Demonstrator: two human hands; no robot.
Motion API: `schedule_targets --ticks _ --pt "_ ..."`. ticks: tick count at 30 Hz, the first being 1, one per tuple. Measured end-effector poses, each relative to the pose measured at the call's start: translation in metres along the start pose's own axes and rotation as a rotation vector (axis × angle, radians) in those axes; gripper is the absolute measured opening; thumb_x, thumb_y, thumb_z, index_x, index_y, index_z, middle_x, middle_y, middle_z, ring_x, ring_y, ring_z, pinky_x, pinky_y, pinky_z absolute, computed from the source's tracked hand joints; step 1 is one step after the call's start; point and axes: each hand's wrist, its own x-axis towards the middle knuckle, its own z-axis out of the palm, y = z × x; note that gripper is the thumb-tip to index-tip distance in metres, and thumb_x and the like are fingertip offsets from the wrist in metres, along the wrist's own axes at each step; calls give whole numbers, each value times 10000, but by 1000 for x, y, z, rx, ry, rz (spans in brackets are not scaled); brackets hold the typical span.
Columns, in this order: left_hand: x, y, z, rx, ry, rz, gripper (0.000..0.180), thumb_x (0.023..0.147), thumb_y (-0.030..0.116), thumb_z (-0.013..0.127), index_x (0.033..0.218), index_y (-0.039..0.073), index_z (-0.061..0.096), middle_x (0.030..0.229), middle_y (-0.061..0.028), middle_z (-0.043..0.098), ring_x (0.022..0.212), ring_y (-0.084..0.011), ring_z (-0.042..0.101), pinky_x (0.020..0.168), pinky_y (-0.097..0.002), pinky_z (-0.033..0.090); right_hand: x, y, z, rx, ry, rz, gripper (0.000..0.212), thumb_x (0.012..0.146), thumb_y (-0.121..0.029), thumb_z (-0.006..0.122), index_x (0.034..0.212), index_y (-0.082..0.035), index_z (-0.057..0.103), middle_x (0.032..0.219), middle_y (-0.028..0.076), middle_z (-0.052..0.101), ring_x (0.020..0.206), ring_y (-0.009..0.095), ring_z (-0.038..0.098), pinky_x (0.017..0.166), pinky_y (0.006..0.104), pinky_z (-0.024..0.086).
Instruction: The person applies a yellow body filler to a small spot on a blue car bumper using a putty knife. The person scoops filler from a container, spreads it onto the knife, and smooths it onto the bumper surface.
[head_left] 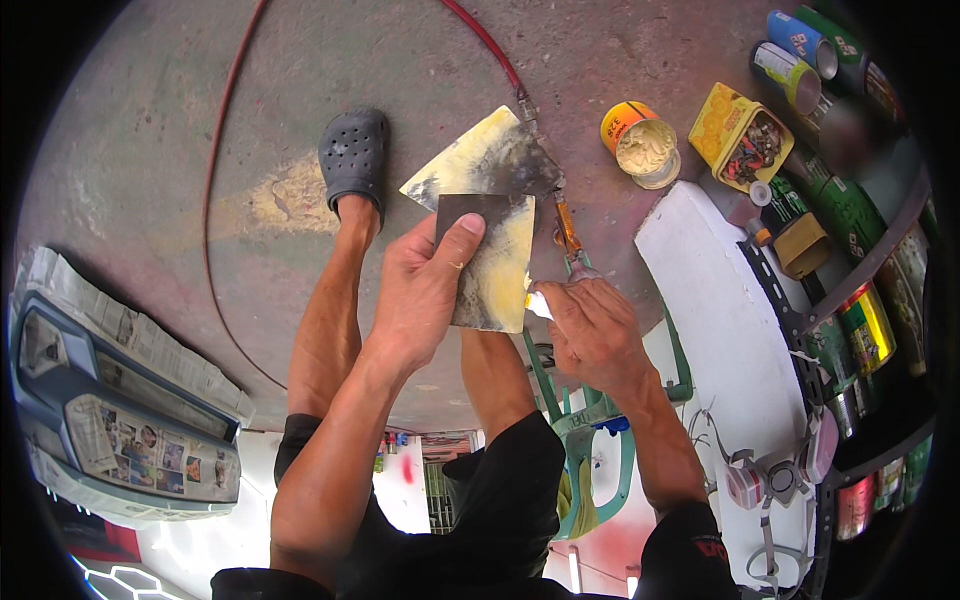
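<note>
My left hand (420, 290) grips a flat rectangular putty plate (500, 270), its thumb pressed on the dark, smeared face. A second smeared plate (480, 160) shows just beyond it; whether my left fingers also hold it or it lies apart, I cannot tell. Closed around a small white tube (538, 303), my right hand (597, 330) brings its yellow-smeared end up to the first plate's right edge. To the right on the floor stands an open can of pale putty (648, 150).
A red air hose (485, 40) ends in a metal fitting beyond the plates. At right are a yellow tub (735, 135) of small bits, several cans, a white panel (710, 290) and a respirator (775, 480). A green stool (590, 430) stands below; a newspaper-masked bumper (130, 400) lies left.
</note>
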Motion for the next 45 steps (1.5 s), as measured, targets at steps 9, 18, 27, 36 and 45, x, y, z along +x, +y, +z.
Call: schedule_targets --ticks 9,18,27,36,45 --pt "-2 -4 4 39 -3 11 363 1109 313 647 1286 4 719 1115 -29 753 950 -69 679 849 -263 563 0 -3 -6 -30 -45 -24 363 796 35 749 1150 42 671 921 120 693 816 273 672 740 403 532" --pt "-5 -6 12 45 32 44 334 1138 305 605 1174 -5 727 1014 15 715 885 -33 593 777 -245 520 -6 2 2 -26 -25 -31 352 797 35 755 1139 30 671 893 111 663 800 269 653 733 404 521" --pt "-6 -9 15 87 38 97 347 1138 301 605 1212 -13 733 1012 14 722 884 -35 595 775 -244 520 -11 2 0 -55 -32 16 314 829 12 742 1136 19 675 859 98 631 793 272 637 732 414 515" --pt "-5 -17 13 258 27 147 333 1131 298 621 1166 -13 737 947 32 702 861 -32 556 752 -246 505 -15 1 0 -74 -87 28 285 855 -29 724 1132 22 680 863 103 646 817 271 652 758 411 532" --pt "-5 -25 20 448 32 262 299 1120 274 638 1112 -12 727 878 29 662 805 -55 516 697 -278 475 -14 -6 -4 -202 -250 57 200 883 -86 685 1071 -17 672 865 75 645 859 238 662 783 396 539"
